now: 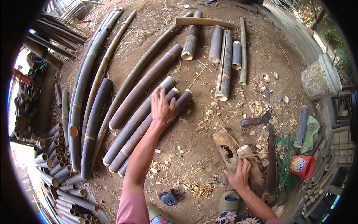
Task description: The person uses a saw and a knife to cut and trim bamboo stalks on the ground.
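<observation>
My left hand (162, 108) lies across the upper ends of several dark bamboo poles (132, 134), its fingers spread over them. These poles lie side by side on the dirt ground, slanting up to the right. My right hand (239, 174) rests at a worn wooden piece (255, 173) near my feet, with its fingers apart and the thumb out to the left. A wooden board (219, 141) with a ragged hole lies just beyond that hand. Next to it is a pale, round-ended wood piece (244, 150). What lies under my right palm is hidden.
Long bamboo poles (91, 63) lie at the left, above stacked cut tubes (67, 201). Shorter lengths, one a slotted tube (224, 71), lie ahead. At the right are a stained bucket (320, 78), a red container (302, 166) and a green cloth (312, 134). Wood chips (201, 188) litter the ground.
</observation>
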### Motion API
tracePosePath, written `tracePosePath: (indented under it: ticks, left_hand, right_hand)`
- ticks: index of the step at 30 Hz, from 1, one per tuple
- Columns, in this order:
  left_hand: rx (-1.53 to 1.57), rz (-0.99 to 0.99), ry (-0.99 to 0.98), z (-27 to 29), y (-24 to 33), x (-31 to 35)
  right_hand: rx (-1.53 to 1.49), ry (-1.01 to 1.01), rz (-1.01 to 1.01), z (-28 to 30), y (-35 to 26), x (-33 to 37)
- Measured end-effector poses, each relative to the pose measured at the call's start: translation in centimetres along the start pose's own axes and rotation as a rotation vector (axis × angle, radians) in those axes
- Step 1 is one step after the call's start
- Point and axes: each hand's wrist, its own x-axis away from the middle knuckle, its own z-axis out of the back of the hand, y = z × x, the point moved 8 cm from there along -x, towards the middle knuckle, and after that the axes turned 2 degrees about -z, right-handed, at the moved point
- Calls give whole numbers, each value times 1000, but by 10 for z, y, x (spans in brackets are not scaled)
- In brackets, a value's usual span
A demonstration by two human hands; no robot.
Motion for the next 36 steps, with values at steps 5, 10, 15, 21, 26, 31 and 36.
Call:
tracePosePath:
  ticks: [5,10,15,21,26,31,36]
  left_hand:
    - [47,-30,-72,-60,36,-116]
    - [29,-17,-67,-107,40,-201]
    - [56,231,-193,-153,-6,-250]
    - [173,436,-69,-178,9,-239]
    - [147,491,-197,-162,48,-230]
    - [1042,259,-788,-140,84,-121]
    - [1930,738,-1002,-29,124,78]
  right_hand:
    - [244,-7,99,-28,-11,-20]
    - [265,77,132,-29,-5,-19]
    - [200,96,117,-26,-7,-24]
    - [216,93,105,-24,-4,-27]
    - [193,94,102,-21,-2,-27]
    - [194,105,113,-22,0,-24]
    - [212,127,97,-17,0,-26]
